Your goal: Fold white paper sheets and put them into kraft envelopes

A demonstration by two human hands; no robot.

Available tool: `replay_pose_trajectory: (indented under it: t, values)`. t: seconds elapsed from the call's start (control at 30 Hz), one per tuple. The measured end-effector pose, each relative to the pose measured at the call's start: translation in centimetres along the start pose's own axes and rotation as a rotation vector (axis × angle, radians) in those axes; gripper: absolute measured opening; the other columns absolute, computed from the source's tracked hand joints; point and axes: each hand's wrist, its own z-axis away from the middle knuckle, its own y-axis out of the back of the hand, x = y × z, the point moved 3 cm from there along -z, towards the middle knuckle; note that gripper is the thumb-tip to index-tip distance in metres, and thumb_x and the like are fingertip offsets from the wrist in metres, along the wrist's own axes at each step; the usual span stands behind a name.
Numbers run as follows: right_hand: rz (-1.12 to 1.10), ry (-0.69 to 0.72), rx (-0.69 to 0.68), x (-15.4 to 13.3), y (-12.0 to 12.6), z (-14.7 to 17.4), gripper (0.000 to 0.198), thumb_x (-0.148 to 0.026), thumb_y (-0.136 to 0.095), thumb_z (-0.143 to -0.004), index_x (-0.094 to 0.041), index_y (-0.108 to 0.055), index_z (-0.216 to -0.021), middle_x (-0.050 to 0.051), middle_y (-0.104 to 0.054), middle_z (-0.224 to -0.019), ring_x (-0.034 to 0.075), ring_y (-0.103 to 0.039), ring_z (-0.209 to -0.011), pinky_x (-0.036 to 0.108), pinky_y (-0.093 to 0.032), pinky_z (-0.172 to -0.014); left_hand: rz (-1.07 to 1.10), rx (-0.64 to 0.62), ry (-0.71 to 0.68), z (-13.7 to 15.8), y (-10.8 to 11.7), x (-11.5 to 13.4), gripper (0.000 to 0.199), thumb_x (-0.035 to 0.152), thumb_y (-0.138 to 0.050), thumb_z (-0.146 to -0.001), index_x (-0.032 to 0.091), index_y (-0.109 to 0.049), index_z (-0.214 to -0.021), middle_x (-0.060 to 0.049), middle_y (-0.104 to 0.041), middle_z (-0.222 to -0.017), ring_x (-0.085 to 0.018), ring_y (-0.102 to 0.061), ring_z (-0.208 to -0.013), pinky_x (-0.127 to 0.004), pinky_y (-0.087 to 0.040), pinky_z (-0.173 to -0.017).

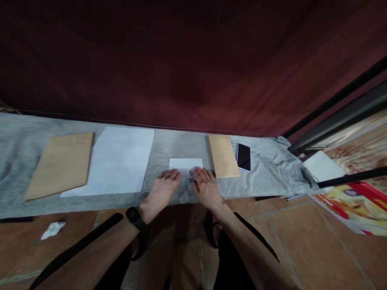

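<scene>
- A small white paper [185, 162] lies on a narrow counter [269, 179] draped in grey cloth, in front of the person and between two brown envelopes.
- The left hand [163, 189], with a black band [136, 218] on its wrist, reaches in palm down. Its fingers are stretched out on the paper's near left corner, gripping nothing that shows.
- The right hand [208, 192] mirrors it on the near right corner, fingers extended and thumb a little apart. Whether either thumb catches the paper's edge, I cannot tell.
- The step in hand seems to be pressing or smoothing the paper flat. Its near half looks greyer, perhaps from a fold, but blur hides any crease.
- The next move probably calls for even, light pressure outward along the near edge, both hands keeping the paper square so it does not slide on the soft cloth.
- To the left, a large white sheet [123, 157] lies flat, with the left envelope [64, 163] over its left edge.
- To the right, the right envelope [224, 156] sits just beside the right hand; beyond it is a dark-screened phone [244, 157].
- Behind hangs a dark red curtain [181, 80].
</scene>
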Motion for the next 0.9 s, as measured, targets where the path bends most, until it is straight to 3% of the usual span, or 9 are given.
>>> replay_pose_trajectory:
  t: [0.13, 0.23, 0.43, 0.57, 0.63, 0.77, 0.83, 0.9]
  values:
    - [-0.001, -0.021, -0.004, 0.7, 0.5, -0.8, 0.041, -0.013, -0.046, -0.097, -0.017, -0.062, -0.135, 0.011, -0.064, -0.139, 0.024, -0.061, -0.125, 0.039, -0.045, -0.109, 0.076, 0.103, -0.013, 0.1, 0.5, -0.2, 0.038, 0.003, -0.048, -0.088, 0.013, -0.068, -0.119, -0.016, -0.071, -0.125, -0.03, -0.068, -0.113, -0.043, -0.053, -0.095]
    - [-0.106, -0.069, 0.077, 1.8, 1.6, -1.4, 0.033, -0.015, -0.046, -0.1, -0.021, -0.069, -0.124, 0.01, -0.073, -0.122, 0.023, -0.068, -0.109, 0.035, -0.052, -0.098, 0.231, 0.204, 0.06, -0.4, 0.7, -1.6, 0.028, 0.016, -0.051, -0.093, 0.017, -0.07, -0.114, -0.014, -0.072, -0.122, -0.03, -0.069, -0.109, -0.044, -0.052, -0.096]
    - [-0.644, -0.071, 0.31, 3.1, 3.8, -2.5, 0.025, -0.037, -0.054, -0.1, -0.021, -0.074, -0.101, 0.005, -0.076, -0.096, 0.02, -0.07, -0.09, 0.03, -0.055, -0.081, 0.904, 0.344, 0.281, -2.3, 0.3, -4.7, 0.023, 0.037, -0.061, -0.086, 0.02, -0.071, -0.098, -0.006, -0.077, -0.099, -0.024, -0.071, -0.091, -0.035, -0.054, -0.083]
    - [-0.815, -0.241, 0.397, 4.0, 3.8, -3.3, 0.029, -0.043, -0.057, -0.095, -0.019, -0.073, -0.098, 0.002, -0.072, -0.082, 0.017, -0.063, -0.071, 0.026, -0.05, -0.063, 1.348, 0.247, 0.355, -2.8, -0.6, -4.0, 0.022, 0.041, -0.066, -0.077, 0.02, -0.064, -0.083, -0.001, -0.071, -0.076, -0.016, -0.065, -0.068, -0.027, -0.049, -0.064]
    - [-0.798, -0.303, 0.401, 4.3, 3.2, -3.8, 0.029, -0.04, -0.057, -0.093, -0.018, -0.071, -0.105, 0.003, -0.072, -0.085, 0.016, -0.059, -0.068, 0.026, -0.049, -0.064, 1.404, 0.204, 0.414, -2.8, -1.1, -3.6, 0.022, 0.04, -0.066, -0.075, 0.02, -0.062, -0.081, 0.003, -0.066, -0.066, -0.013, -0.059, -0.059, -0.024, -0.043, -0.056]
    - [-0.658, -0.323, 0.39, 4.5, 1.8, -4.1, 0.042, -0.027, -0.051, -0.093, -0.014, -0.058, -0.132, 0.01, -0.07, -0.103, 0.018, -0.062, -0.075, 0.032, -0.053, -0.074, 1.333, 0.237, 0.499, -3.2, -2.2, -3.8, 0.014, 0.034, -0.063, -0.075, 0.021, -0.06, -0.08, 0.005, -0.06, -0.06, -0.013, -0.054, -0.054, -0.022, -0.038, -0.051]
    - [-0.555, -0.276, 0.368, 4.1, 1.3, -4.0, 0.05, -0.023, -0.047, -0.095, -0.012, -0.048, -0.144, 0.016, -0.066, -0.121, 0.021, -0.065, -0.093, 0.036, -0.054, -0.086, 1.261, 0.255, 0.53, -3.6, -2.8, -4.3, 0.014, 0.029, -0.061, -0.075, 0.02, -0.062, -0.085, 0.004, -0.062, -0.062, -0.014, -0.057, -0.055, -0.023, -0.039, -0.051]
    - [-0.415, -0.202, 0.323, 3.5, 1.0, -3.8, 0.053, -0.022, -0.044, -0.098, -0.012, -0.041, -0.15, 0.02, -0.055, -0.141, 0.025, -0.059, -0.121, 0.041, -0.05, -0.101, 1.175, 0.253, 0.55, -3.9, -3.3, -4.8, 0.019, 0.025, -0.06, -0.075, 0.019, -0.063, -0.093, 0.003, -0.064, -0.065, -0.015, -0.059, -0.057, -0.023, -0.041, -0.052]
